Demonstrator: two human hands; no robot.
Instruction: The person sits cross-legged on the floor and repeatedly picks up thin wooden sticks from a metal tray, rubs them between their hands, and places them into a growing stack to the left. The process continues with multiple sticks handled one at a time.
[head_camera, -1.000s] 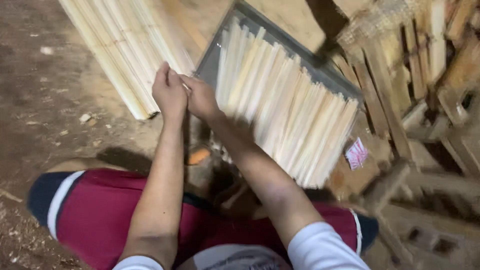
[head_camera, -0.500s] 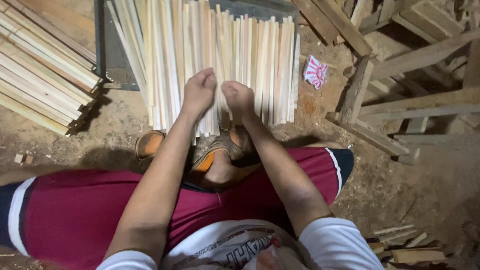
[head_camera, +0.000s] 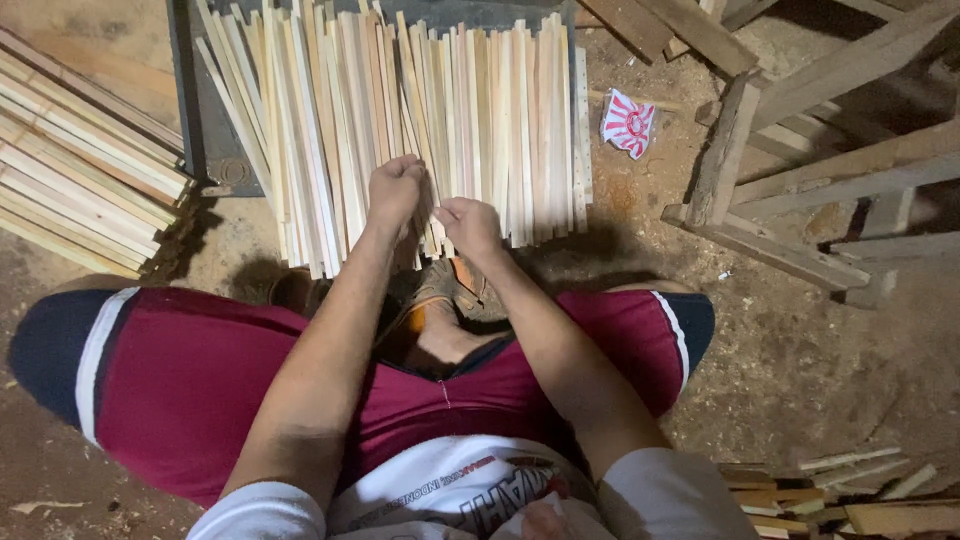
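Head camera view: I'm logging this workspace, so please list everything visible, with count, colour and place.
Thin wooden sticks: many, pale, fanned out over a sheet ahead of the hands.
Dark metal sheet: one, grey, under the sticks.
Stacked wooden slats: one pile, pale, far left on the ground.
Wrapper: one, red and white, on the dirt right of the sticks.
Wooden frame: one, brown, upper right.
Wood offcuts: several, pale, lower right.
Sandals: brown and orange, count unclear, between the knees.
Shorts: maroon with white stripe.
Left hand: gripping stick ends.
Right hand: pinching stick ends.
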